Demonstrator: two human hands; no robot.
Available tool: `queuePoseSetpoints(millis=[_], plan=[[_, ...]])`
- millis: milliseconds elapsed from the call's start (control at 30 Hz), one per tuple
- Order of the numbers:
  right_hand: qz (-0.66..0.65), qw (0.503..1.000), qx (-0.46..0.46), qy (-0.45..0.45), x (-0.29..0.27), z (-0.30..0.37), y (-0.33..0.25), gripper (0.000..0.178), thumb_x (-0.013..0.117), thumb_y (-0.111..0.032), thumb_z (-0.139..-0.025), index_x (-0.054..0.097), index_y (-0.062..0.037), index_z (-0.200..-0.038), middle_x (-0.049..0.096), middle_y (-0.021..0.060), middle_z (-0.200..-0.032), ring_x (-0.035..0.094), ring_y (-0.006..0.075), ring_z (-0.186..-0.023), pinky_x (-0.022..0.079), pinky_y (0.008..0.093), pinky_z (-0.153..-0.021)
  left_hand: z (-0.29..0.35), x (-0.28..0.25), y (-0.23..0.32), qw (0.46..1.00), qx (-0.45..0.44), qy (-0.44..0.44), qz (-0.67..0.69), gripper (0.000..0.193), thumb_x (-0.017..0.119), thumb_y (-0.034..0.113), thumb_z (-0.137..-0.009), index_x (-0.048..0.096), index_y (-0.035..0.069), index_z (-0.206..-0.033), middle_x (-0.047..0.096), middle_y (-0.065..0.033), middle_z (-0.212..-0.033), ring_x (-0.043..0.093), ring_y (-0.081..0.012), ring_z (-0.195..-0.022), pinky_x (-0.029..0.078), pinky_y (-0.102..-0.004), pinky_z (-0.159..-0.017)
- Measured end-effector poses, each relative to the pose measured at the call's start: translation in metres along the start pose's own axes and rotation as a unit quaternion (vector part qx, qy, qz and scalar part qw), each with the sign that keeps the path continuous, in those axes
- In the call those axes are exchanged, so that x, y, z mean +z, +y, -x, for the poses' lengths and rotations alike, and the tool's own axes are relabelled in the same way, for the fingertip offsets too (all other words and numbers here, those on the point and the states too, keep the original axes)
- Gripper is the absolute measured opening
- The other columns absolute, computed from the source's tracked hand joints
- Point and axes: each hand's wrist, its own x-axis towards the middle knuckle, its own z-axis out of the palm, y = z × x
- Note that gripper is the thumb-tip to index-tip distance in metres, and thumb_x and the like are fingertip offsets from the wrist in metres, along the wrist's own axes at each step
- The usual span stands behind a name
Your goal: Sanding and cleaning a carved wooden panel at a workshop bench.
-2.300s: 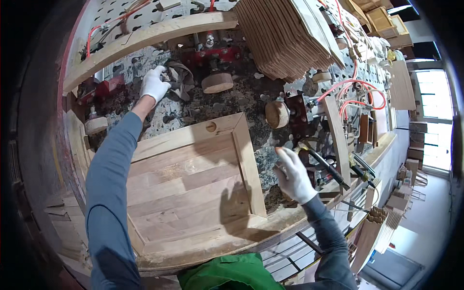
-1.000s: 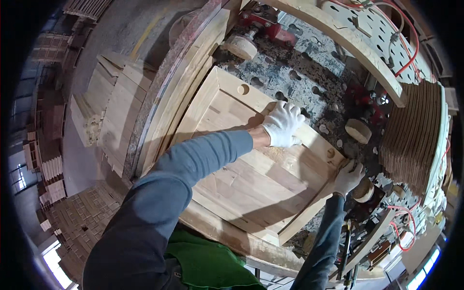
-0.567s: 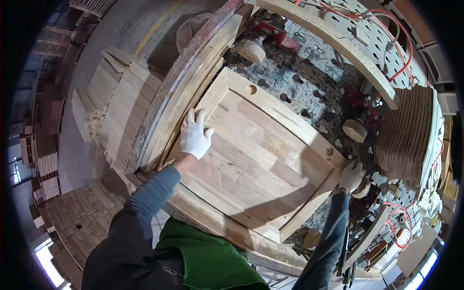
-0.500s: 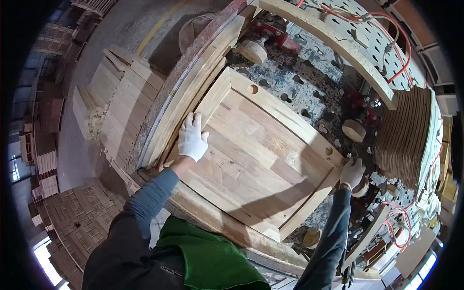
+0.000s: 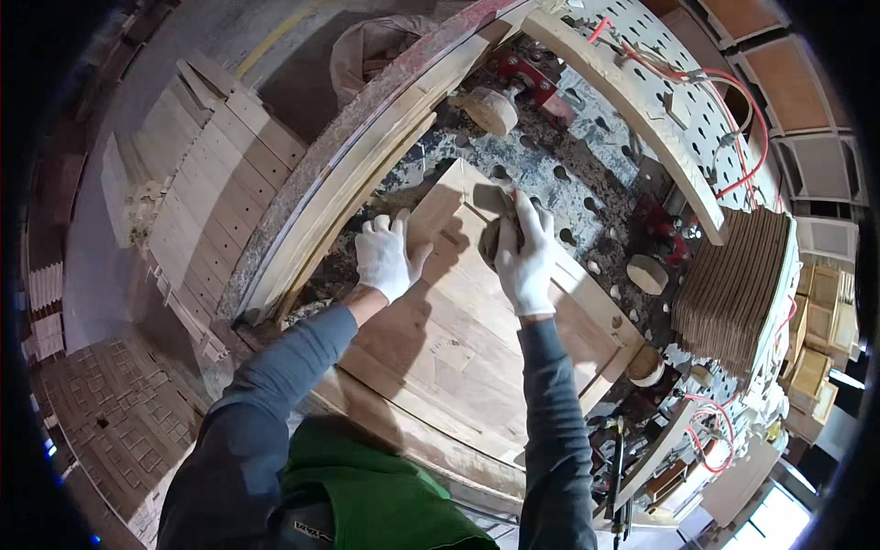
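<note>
Leaning over the table (image 5: 600,165), the person has a framed wooden panel (image 5: 458,357) lying flat on it, below both hands. Prog. so far: rails (image 5: 584,291) already sit round the panel, & the upper corner looks joined (judged by eye; the seam's partly hidden). R hand (image 5: 530,261) is closed on a dark flat piece (image 5: 493,199), exact kind unclear, at that corner. L hand (image 5: 387,257) is spread, apparently w/ nothing in it, by the panel's L edge. Work at the corner prob. isn't over; how much else is left can't be told. One round pad (image 5: 647,274) stands apart from the top rail.
</note>
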Motion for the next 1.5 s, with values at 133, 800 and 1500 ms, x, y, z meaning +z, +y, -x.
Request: queuePoseSetpoints(millis=[133, 800, 1500], plan=[[0.173, 0.982, -0.079, -0.025, 0.074, -0.046, 0.015, 0.039, 0.064, -0.023, -0.098, 0.066, -0.0119, -0.135, 0.062, 0.0232, -0.132, 0.057, 0.0443, -0.120, 0.049, 0.0532, -0.097, -0.014, 0.012, -0.004, 0.998, 0.002, -0.014, 0.056, 0.072, 0.066, 0.057, -0.092, 0.053, 0.002, -0.137, 0.059, -0.0192, -0.114, 0.057, -0.0401, -0.104, 0.047, -0.0501, -0.084], [0.256, 0.957, -0.135, -0.020, 0.122, -0.088, 0.038, 0.019, 0.069, -0.023, -0.091, 0.067, -0.0103, -0.105, 0.065, 0.0150, -0.105, 0.060, 0.0398, -0.096, 0.051, 0.0516, -0.077, -0.009, 0.015, -0.001, 1.000, 0.007, -0.002, 0.015, 0.072, 0.064, 0.057, -0.093, 0.054, 0.002, -0.139, 0.058, -0.0188, -0.115, 0.059, -0.0383, -0.104, 0.048, -0.0502, -0.086], [0.300, 0.948, -0.094, -0.049, 0.172, -0.098, -0.010, 0.011, 0.067, -0.015, -0.082, 0.072, -0.0138, -0.092, 0.067, 0.0103, -0.104, 0.062, 0.0322, -0.107, 0.048, 0.0498, -0.082, -0.016, 0.004, -0.004, 0.994, 0.009, -0.019, 0.104, 0.062, 0.070, 0.041, -0.091, 0.051, 0.000, -0.134, 0.058, -0.0219, -0.113, 0.057, -0.0409, -0.100, 0.045, -0.0546, -0.084]])
